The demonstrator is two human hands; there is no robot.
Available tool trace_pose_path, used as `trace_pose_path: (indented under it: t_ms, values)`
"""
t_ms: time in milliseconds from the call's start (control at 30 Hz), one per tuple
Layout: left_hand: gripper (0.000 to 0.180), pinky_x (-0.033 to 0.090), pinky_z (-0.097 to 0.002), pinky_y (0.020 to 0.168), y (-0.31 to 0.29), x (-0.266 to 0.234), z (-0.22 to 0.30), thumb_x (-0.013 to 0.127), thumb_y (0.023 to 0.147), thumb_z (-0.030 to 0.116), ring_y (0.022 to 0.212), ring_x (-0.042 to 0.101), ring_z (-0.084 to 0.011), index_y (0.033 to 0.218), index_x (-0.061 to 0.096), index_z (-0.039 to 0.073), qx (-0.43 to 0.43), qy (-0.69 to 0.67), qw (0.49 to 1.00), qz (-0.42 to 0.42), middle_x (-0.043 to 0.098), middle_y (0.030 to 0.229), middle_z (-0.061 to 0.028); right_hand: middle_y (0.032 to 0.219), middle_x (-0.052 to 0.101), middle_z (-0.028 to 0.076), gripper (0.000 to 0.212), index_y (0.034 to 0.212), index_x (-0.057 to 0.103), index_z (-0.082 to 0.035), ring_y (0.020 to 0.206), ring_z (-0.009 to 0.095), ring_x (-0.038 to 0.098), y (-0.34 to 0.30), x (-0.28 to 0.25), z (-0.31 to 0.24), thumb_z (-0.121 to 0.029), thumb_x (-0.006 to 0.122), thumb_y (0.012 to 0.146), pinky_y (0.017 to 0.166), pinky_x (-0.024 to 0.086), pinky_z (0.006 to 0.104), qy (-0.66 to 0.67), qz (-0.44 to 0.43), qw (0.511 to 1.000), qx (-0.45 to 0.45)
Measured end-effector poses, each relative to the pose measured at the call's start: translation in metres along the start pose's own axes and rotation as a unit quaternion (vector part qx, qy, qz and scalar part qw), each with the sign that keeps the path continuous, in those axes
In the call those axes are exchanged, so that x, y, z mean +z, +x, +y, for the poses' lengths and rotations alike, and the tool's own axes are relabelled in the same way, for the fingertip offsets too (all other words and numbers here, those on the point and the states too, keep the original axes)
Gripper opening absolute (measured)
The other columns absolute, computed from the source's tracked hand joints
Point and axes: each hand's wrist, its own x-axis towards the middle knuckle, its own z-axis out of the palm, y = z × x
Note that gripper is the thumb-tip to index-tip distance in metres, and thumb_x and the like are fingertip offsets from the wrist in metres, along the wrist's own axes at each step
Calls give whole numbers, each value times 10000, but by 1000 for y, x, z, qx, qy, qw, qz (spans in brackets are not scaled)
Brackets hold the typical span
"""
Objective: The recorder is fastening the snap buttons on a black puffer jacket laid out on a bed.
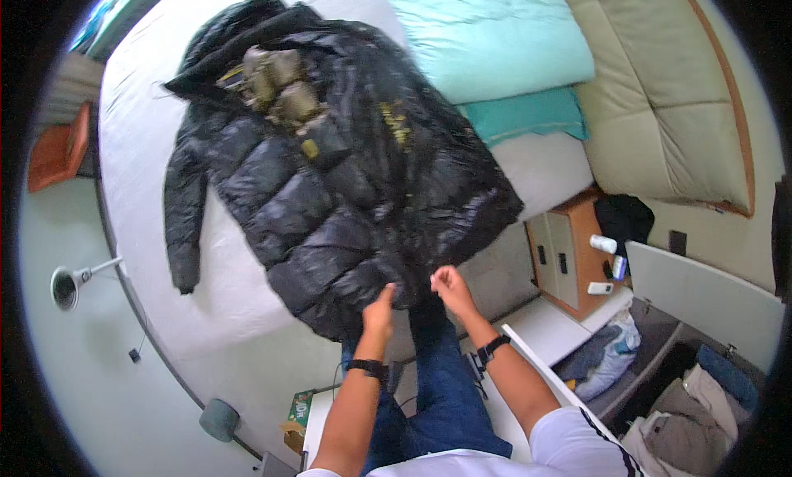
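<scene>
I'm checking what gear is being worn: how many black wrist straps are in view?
2. The left strap is on the wrist of the left hand; the right strap is on the wrist of the right hand. No others show.

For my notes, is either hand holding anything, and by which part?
The left hand and right hand are at the lower edge of the black jacket; whether either actually grips it cannot be told.
</scene>
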Motion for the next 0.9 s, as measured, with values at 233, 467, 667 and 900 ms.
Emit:
trace_pose_path:
  t_ms: [233,467,667,900]
  values:
    - [477,505,-421,1028,38,42,-44,751,923,157,1179,625,-265,1339,566,16,-29,-295,948,-117,633,1317,-86,1553,323,283,1167,1558,213,3,1444,411,316,137,-205,-38,-472,872,720,1180,269,492,-153,438,886,19]
    - [392,524,-418,980,17,85,-34,784,886,111,1095,646,-239,1222,624,-14,-24,-174,983,-54,669,1207,-94,1206,656,105,473,1228,613,16,1136,202,586,157,-248,-61,-181,820,851,1010,441,352,193,350,917,9]
    - [414,642,-356,698,-1,35,-5,788,887,159,831,705,-295,1133,630,-134,-19,-2,1000,1,686,1077,-176,957,695,-1,155,999,701,-60,890,113,631,70,-122,-137,-76,766,859,852,503,287,21,96,990,-102]
    - [388,632,-356,757,6,-5,-18,780,884,107,947,690,-260,1190,627,-74,23,11,1000,-17,677,1123,-137,840,648,64,190,875,608,-91,902,256,660,58,6,-83,5,729,764,1196,272,500,-358,-206,887,-207]
